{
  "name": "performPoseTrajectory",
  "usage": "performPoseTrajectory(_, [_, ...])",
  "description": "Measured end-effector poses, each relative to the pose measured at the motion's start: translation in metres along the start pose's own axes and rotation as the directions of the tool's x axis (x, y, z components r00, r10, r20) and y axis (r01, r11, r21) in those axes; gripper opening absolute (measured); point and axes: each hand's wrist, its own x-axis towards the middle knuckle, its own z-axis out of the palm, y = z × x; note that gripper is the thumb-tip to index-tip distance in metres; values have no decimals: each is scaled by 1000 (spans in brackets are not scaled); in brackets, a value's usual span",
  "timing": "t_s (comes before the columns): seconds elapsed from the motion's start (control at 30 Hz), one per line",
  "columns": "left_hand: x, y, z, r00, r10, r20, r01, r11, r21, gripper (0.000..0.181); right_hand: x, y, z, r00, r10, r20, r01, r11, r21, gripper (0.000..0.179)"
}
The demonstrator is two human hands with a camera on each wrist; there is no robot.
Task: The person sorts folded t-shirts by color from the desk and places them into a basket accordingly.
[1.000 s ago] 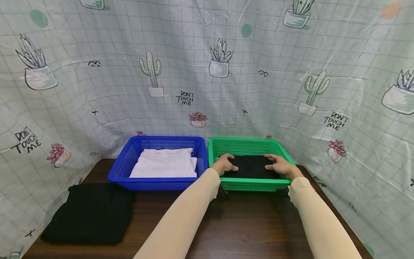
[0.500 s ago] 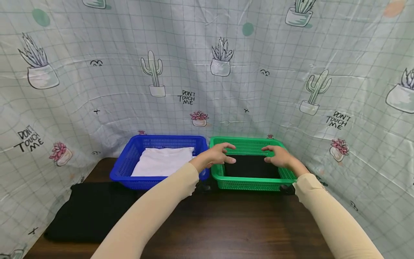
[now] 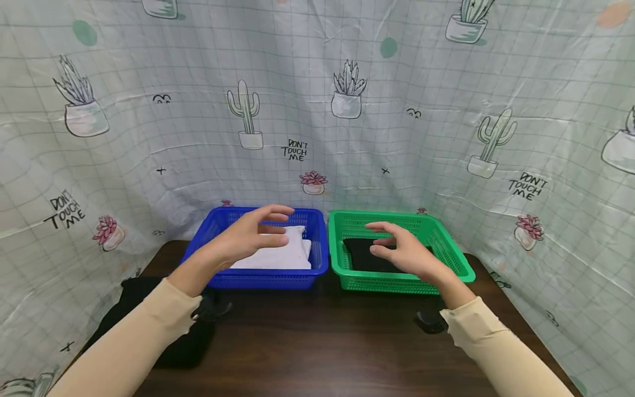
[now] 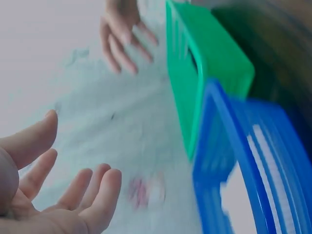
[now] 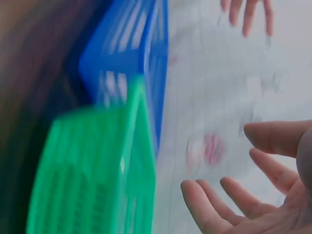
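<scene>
My left hand [image 3: 258, 234] hovers open above the blue basket [image 3: 218, 220], which holds folded white cloth [image 3: 292, 258]. My right hand [image 3: 397, 251] hangs open over the green basket [image 3: 446, 248], where a folded black cloth [image 3: 359, 256] lies. Neither hand holds anything. In the left wrist view my left hand [image 4: 63, 195] shows relaxed fingers beside the green basket [image 4: 204, 63] and blue basket [image 4: 253, 161]. The right wrist view is blurred: my right hand [image 5: 243, 190] is open next to both baskets.
A second folded black cloth [image 3: 173, 342] lies on the dark wooden table [image 3: 322, 342] at the near left, partly under my left sleeve. A cactus-print curtain [image 3: 317, 110] encloses the table on three sides, close behind the baskets.
Both hands lifted off the black cloth in the green basket and moved left. The left hand now hovers over the blue basket, the right over the green one.
</scene>
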Motion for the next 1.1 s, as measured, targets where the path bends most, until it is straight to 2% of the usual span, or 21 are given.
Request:
performPoseTrajectory(0.13, [-52, -19, -39, 997, 17, -80, -10, 996, 89, 62, -10, -20, 37, 998, -60, 19, 58, 993, 100, 55])
performPoseTrajectory(0.27, [-99, -47, -74, 991, 17, -133, 2, 990, 142, 62, -10, -36, 79, 994, -92, 67, 76, 975, 210, 55])
performPoseTrajectory(0.37, [-128, -73, -93, 985, -14, -173, 47, 981, 190, 61, -7, -44, 111, 986, -107, 130, 68, 959, 277, 55])
performPoseTrajectory(0.47, [-155, -102, -108, 974, -62, -220, 117, 962, 247, 63, -3, -50, 143, 974, -120, 194, 47, 937, 347, 55])
performPoseTrajectory(0.57, [-176, -128, -119, 961, -113, -254, 186, 941, 284, 66, 3, -54, 174, 961, -118, 248, -3, 898, 440, 55])
performPoseTrajectory(0.7, [-194, -157, -128, 948, -158, -277, 240, 925, 295, 69, 14, -62, 213, 946, -82, 314, -110, 830, 547, 55])
performPoseTrajectory(0.77, [-197, -167, -131, 941, -181, -285, 266, 917, 297, 71, 19, -66, 230, 942, -53, 333, -154, 812, 564, 56])
performPoseTrajectory(0.93, [-200, -185, -132, 920, -264, -291, 335, 913, 232, 79, 33, -74, 269, 922, -16, 386, -235, 770, 593, 63])
performPoseTrajectory(1.1, [-205, -199, -128, 905, -322, -279, 387, 895, 223, 85, 44, -77, 296, 909, 27, 416, -316, 696, 645, 67])
